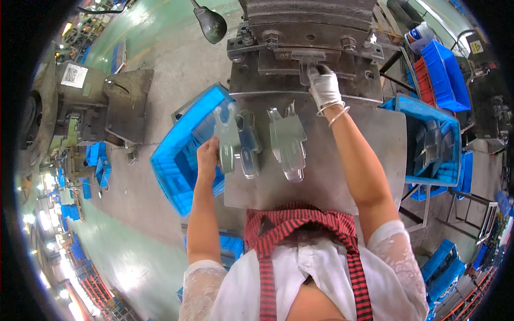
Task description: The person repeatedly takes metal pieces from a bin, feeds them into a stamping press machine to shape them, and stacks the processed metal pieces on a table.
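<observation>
My bare left hand [208, 159] is closed on the edge of a pronged sheet-metal part [227, 134], above the left side of the metal table. My right hand [324, 88], in a white glove with dark fingertips, reaches into the press die [278, 65]. Its fingers are closed on another shiny sheet-metal part [305, 74], mostly hidden by the hand and die. Next to the left hand's part lies a similar part [248, 140]. A small stack of the same pronged parts [288, 136] rests at the table's middle.
The grey metal table [342, 176] stands before the heavy press [310, 21]. A blue bin [184, 150] is at its left. Another blue bin [452, 155] at the right holds several metal parts. A dark lamp-like head [212, 25] hangs left of the press.
</observation>
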Motion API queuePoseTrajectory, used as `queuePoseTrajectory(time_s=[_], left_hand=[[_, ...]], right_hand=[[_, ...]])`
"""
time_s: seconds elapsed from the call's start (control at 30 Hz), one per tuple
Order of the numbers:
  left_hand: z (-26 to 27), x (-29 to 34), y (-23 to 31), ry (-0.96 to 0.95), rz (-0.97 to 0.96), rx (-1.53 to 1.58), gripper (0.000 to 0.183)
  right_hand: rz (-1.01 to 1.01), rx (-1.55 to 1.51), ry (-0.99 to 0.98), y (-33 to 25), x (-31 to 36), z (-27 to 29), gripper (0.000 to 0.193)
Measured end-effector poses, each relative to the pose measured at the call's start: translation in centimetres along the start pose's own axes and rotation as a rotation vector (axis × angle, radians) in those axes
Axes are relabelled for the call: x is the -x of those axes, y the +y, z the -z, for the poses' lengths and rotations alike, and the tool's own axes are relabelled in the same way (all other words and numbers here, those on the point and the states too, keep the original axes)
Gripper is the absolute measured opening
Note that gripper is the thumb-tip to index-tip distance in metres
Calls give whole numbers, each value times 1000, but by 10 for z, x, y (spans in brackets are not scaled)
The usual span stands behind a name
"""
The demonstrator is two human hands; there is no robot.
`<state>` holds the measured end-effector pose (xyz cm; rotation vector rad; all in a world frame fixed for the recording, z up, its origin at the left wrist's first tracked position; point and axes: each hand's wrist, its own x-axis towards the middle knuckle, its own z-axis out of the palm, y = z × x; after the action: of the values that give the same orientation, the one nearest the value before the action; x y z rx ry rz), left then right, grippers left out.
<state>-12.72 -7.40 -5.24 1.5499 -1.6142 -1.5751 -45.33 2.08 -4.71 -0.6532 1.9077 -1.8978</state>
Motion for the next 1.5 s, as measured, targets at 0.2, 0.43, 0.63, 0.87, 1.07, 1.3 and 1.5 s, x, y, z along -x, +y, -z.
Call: queuePoseTrajectory(time_s=[0.2,0.43,0.63,0.87,1.07,1.3,1.5], left_hand=[[-70,23,85,-342,-83,365,19],[-182,-16,125,-490,-159,327,23],[-229,-81,136,-217,-252,207,26],[-149,-43,116,-42,-555,-553,50],[-20,-4,-23,-149,0,-840,61],[-22,6,38,-55,-105,-318,30],[-106,18,93,-403,-63,358,25]], right_hand=[[-15,39,-99,-4,37,16,23],[18,916,-543,-21,160,54,22],[89,138,-101,4,32,10,18],[37,17,93,26,2,-3,25],[-146,-136,34,-15,24,-19,27],[133,329,17,15,4,11,33],[125,328,-328,25,137,44,15]])
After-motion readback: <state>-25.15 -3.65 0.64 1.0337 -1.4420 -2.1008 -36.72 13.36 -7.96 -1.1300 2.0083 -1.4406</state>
